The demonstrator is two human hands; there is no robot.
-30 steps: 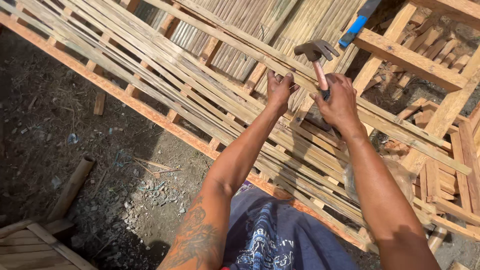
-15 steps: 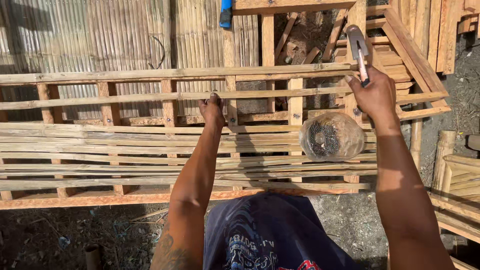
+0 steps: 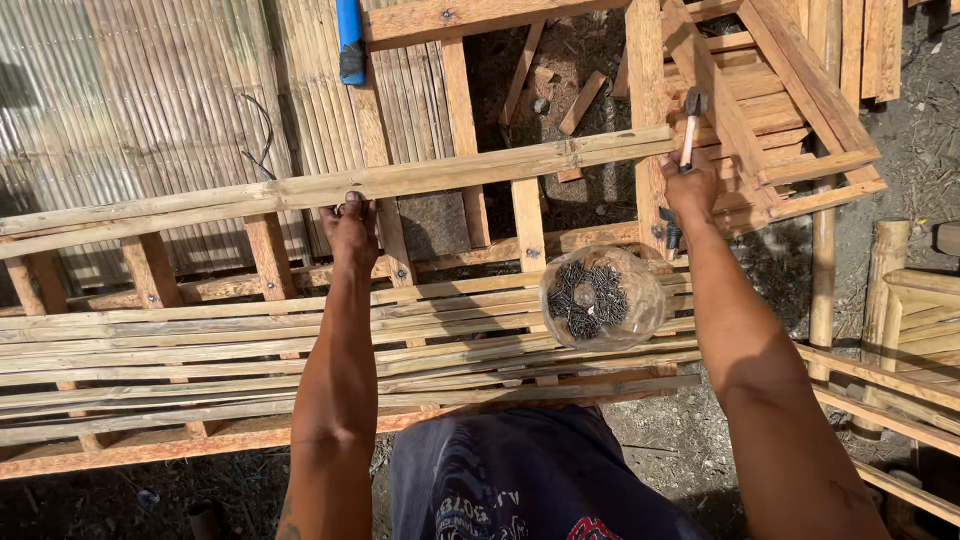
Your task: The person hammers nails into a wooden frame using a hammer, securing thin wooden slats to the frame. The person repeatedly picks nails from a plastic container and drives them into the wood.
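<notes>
**woodnoob:** Outdoor dirt yard, bamboo-slat frame lying flat over packed ground, split-bamboo panel behind at 11 o'clock. What's the grip situation?

**slatguy:** Right hand at 2 o'clock, fingers curled tight around the hammer handle, head raised. Left hand at 11 o'clock, fingers pressed on the long wooden rail; can't tell if they're pinching a nail. Clear tub of dark nails sits on the slats at 1 o'clock, just below the right wrist.

**woodnoob:** Risks?

**slatguy:** My guess: the tub is perched on springy slats, so a hard strike could bounce it off and scatter nails in the dirt. Left fingers on the rail could also get hit if the swing drifts that way, though they're well apart right now.
</notes>
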